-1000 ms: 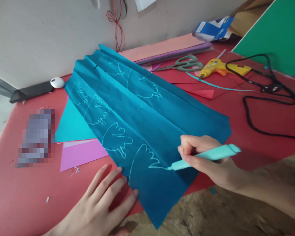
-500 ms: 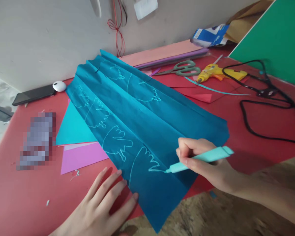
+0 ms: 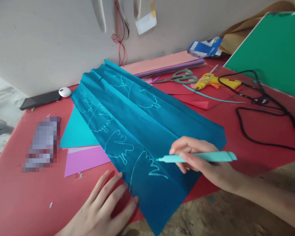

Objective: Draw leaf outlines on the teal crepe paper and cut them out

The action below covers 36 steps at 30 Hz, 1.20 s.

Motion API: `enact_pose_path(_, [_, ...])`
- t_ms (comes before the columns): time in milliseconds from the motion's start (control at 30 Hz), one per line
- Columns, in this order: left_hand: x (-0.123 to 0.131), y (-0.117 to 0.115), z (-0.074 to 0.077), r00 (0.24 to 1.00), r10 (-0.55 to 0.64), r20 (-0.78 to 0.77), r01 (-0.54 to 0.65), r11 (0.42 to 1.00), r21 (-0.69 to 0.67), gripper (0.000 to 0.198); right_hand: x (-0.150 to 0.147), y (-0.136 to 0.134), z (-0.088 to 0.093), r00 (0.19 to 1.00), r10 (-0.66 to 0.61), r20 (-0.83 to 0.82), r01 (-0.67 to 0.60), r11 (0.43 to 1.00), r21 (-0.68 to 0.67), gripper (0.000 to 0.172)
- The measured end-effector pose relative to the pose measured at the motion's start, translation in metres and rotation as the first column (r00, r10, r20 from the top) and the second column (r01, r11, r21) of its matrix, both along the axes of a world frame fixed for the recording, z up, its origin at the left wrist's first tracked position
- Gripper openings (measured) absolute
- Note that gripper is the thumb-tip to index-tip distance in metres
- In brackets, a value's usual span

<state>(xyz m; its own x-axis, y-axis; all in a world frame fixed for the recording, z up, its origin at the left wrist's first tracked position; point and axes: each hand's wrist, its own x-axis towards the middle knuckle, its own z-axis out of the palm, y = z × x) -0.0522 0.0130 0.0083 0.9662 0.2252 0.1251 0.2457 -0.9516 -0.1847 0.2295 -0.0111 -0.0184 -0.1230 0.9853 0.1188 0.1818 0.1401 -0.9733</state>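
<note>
A creased sheet of dark blue paper lies diagonally over the table, bearing several light outlines with wavy edges. My right hand is closed around a mint-green marker. The marker's tip is above the blue sheet near the lowest outline; whether it touches the paper I cannot tell. My left hand lies with fingers spread, fingertips at the sheet's lower left edge. Turquoise paper and pinkish-purple paper stick out from under the sheet on the left.
On the red table are scissors, a yellow glue gun with a black cord, a black phone and a white rounded object. A green board leans at right. Pink paper strips lie along the wall.
The lowest outline has gained a longer stroke at its right. My right hand has moved the marker tip up and left, and its fingers have loosened. My left hand has hardly moved.
</note>
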Motion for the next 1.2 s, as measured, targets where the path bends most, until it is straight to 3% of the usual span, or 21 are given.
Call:
enact_pose_path(100, [0.002,-0.001,0.002,0.999,-0.031,0.015,0.031,1.000,0.005,0.037,0.003,0.001,-0.001,0.993,0.078,0.090,-0.089,0.987,0.132,0.014])
enact_pose_path(200, [0.003,-0.002,-0.001,0.997,-0.014,0.071,0.014,1.000,-0.010,0.037,0.001,0.001,-0.003,0.979,0.121,0.166,-0.150,0.974,0.171,0.017])
enact_pose_path(333, [0.003,-0.004,-0.003,0.993,0.049,0.105,-0.045,0.998,-0.038,0.042,-0.003,0.002,-0.003,0.970,0.152,0.189,-0.178,0.976,0.127,0.020])
enact_pose_path(500, [0.001,0.001,0.004,0.992,-0.082,-0.095,0.079,0.996,-0.032,0.056,-0.007,0.003,0.000,0.984,0.094,0.148,-0.107,0.991,0.079,0.017])
enact_pose_path(733, [0.001,0.002,0.002,0.991,-0.090,-0.103,0.074,0.985,-0.156,0.052,-0.018,-0.006,0.011,0.970,0.232,0.068,-0.214,0.956,-0.200,0.007])
enact_pose_path(1033, [0.001,0.002,0.002,0.986,-0.113,-0.120,0.101,0.990,-0.103,0.054,-0.018,-0.010,0.001,0.937,0.342,0.066,-0.328,0.931,-0.161,0.012])
enact_pose_path(1200, [0.002,0.002,0.001,0.990,-0.085,-0.110,0.068,0.987,-0.147,0.051,-0.017,-0.014,0.003,0.970,0.212,0.120,-0.191,0.967,-0.166,0.014])
